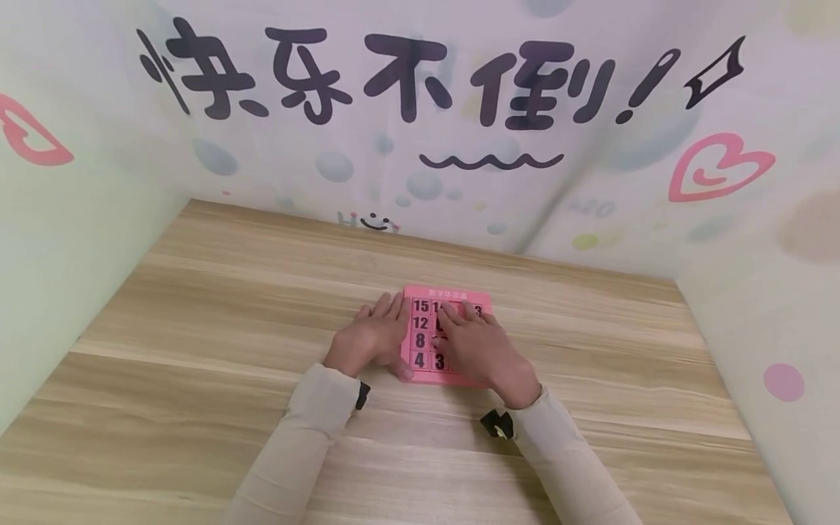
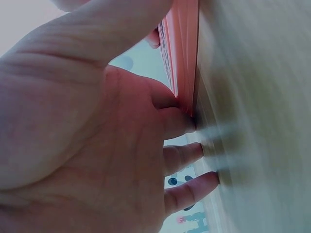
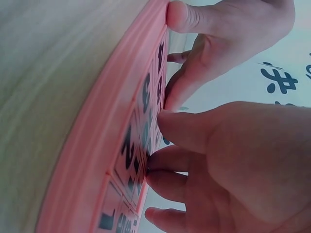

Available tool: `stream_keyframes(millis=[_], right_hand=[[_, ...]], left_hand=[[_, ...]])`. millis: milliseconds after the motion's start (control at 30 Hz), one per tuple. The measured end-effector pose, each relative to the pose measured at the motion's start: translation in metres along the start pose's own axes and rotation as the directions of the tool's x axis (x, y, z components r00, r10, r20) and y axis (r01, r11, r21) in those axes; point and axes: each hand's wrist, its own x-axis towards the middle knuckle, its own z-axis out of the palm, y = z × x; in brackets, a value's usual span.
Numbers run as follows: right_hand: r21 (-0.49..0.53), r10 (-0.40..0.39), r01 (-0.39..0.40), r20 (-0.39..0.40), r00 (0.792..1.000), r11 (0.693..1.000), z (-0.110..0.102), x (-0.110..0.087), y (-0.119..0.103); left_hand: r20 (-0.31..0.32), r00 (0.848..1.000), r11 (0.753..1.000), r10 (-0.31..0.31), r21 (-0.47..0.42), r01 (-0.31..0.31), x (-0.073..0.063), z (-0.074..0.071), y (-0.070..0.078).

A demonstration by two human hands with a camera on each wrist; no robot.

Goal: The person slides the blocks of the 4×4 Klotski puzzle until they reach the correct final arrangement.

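A pink number sliding puzzle (image 1: 420, 378) lies flat on the wooden table, its square tiles printed with black numbers such as 15, 12, 8 and 4. My left hand (image 1: 374, 337) rests along its left edge. The thumb touches the near left corner, while the other fingers stretch forward, some with their tips on the table in the left wrist view. Over the tiles lies my right hand (image 1: 482, 350), with fingertips touching the upper middle part and the thumb on a tile further left. It hides much of the puzzle's right side.
The wooden table (image 1: 230, 328) spreads around the puzzle. A printed cloth (image 1: 394, 146) with large dark characters and hearts stands behind it, and pale walls (image 1: 65, 240) border the sides. Both sleeves (image 1: 551, 445) are light-coloured, with dark bows at the cuffs.
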Motion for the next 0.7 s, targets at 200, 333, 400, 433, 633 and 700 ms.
stream_keyframes(millis=[200,333,400,433,633,700], right_hand=[[-0.027,-0.019,0.019,-0.014,1.0,0.999,-0.0018,0.0007,0.0032],[-0.051,-0.035,0.033,-0.03,0.999,0.998,-0.0037,0.0011,0.0062],[-0.041,-0.037,0.035,-0.033,0.999,0.999,-0.0047,0.0013,0.0069],[-0.032,-0.04,0.039,-0.037,0.999,0.999,-0.0051,0.0015,0.0068],[-0.036,-0.073,0.07,-0.085,0.994,0.997,-0.0041,0.0044,0.004],[-0.051,-0.086,0.081,-0.095,0.992,0.995,-0.0021,0.0056,0.0037]], left_hand=[[0.0,1.0,1.0,-0.001,0.001,0.001,-0.0003,0.0004,-0.0007],[0.004,1.0,1.0,0.0,0.005,0.0,-0.0007,-0.0001,-0.0006],[0.005,1.0,1.0,0.0,0.006,0.0,-0.001,-0.0005,-0.0005],[0.005,1.0,1.0,0.0,0.005,0.0,-0.001,-0.0005,-0.0007],[-0.001,1.0,1.0,0.003,0.007,-0.003,-0.0014,-0.0004,-0.0015],[-0.002,1.0,1.0,0.003,0.004,-0.003,-0.0013,-0.0002,-0.0015]])
